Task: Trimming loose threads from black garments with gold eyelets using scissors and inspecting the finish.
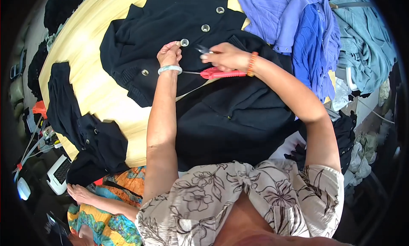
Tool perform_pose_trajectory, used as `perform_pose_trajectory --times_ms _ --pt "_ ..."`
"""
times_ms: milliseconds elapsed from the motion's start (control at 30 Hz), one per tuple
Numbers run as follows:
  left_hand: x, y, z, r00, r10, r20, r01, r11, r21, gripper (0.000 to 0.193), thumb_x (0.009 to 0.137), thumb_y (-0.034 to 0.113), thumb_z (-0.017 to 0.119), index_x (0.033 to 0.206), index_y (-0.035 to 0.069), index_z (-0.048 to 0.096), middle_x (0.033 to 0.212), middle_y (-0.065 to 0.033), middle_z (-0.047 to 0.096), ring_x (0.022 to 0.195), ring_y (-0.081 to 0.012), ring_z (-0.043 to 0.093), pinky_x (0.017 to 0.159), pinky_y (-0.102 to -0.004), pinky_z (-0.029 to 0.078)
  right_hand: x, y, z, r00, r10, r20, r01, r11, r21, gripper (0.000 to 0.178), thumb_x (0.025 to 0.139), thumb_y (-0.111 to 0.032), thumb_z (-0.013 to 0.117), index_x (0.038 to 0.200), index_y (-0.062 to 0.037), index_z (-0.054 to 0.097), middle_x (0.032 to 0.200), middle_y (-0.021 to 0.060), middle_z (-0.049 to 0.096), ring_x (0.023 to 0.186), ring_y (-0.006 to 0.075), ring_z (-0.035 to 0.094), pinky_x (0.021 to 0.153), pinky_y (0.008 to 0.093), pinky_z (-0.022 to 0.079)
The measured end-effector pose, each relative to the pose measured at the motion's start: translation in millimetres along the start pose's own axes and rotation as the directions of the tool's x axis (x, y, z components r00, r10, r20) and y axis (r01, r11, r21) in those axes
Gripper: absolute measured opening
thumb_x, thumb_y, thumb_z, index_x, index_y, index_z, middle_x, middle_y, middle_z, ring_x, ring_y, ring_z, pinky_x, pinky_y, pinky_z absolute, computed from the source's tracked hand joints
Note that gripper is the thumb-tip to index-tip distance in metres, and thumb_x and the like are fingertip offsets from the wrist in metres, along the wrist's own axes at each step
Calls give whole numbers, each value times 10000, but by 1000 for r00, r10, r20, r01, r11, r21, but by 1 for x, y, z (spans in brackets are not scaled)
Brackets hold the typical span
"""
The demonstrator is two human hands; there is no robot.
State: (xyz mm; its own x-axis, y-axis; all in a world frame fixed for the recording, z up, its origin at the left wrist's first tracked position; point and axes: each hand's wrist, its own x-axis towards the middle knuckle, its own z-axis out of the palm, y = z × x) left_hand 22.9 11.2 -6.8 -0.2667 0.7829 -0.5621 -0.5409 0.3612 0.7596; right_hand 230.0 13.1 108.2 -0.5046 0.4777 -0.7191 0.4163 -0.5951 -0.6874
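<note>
A black knit cardigan [153, 28] with large shiny buttons lies spread over the table in front of me. At its button edge my left hand [170, 54] is closed, its thumb and finger pinching the cloth beside a round button [184, 42]. Just right of that button, my right hand [228, 57] is closed round a small silvery tool [203, 49], smeared by motion; its kind is unclear. Directly below the right hand is a red-handled tool [223, 73] with a thin metal shaft pointing left. More black cloth [238, 122] covers the near side and my lap.
Purple-blue garments [277, 18] are heaped at the far right, beside grey-green ones [358, 37]. Another black garment [64, 97] hangs over the left edge of the yellow table [89, 46]. A co-worker's hand [81, 195] rests near it at lower left, by a white device [59, 174].
</note>
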Motion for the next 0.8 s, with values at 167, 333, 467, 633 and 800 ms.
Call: perform_pose_trajectory --times_ms 167,333,467,633,800 --pt "-2 -1 3 1000 -7 13 7 1000 -17 78 828 -47 673 861 -4 617 743 -92 648 484 -90 495 382 -200 309 43 2 14 993 108 51 -117 973 199 286 945 -309 616 972 -25 599 611 -53 420 456 37 384 397 208 251" --pt "-5 -8 3 996 88 -34 -86 996 36 68 830 -29 680 856 -3 623 718 -68 641 461 -69 473 380 -200 312 70 3 17 972 174 159 -217 921 323 254 962 -296 589 949 -43 607 609 -46 423 484 55 391 404 222 270" --pt "-6 -16 -4 954 293 -64 -272 936 226 45 829 -5 683 835 -15 640 727 -44 648 554 -65 534 497 -205 423 68 -2 17 962 205 180 -256 908 331 249 964 -280 589 997 -34 597 621 -56 412 498 35 379 405 199 236" --pt "-15 -18 4 880 474 -24 -428 816 388 51 826 14 694 818 -23 660 748 -29 659 645 -60 574 615 -208 475 64 4 21 967 -213 -138 74 757 -649 278 930 -266 587 975 7 613 722 139 627 643 255 623 587 374 492" --pt "-12 -16 -2 912 406 -63 -364 871 331 52 825 37 717 832 0 681 712 3 636 564 -25 486 492 -182 364 52 -6 40 907 -366 -209 -15 466 -885 280 931 -255 558 985 20 563 833 199 683 840 355 681 725 439 537"
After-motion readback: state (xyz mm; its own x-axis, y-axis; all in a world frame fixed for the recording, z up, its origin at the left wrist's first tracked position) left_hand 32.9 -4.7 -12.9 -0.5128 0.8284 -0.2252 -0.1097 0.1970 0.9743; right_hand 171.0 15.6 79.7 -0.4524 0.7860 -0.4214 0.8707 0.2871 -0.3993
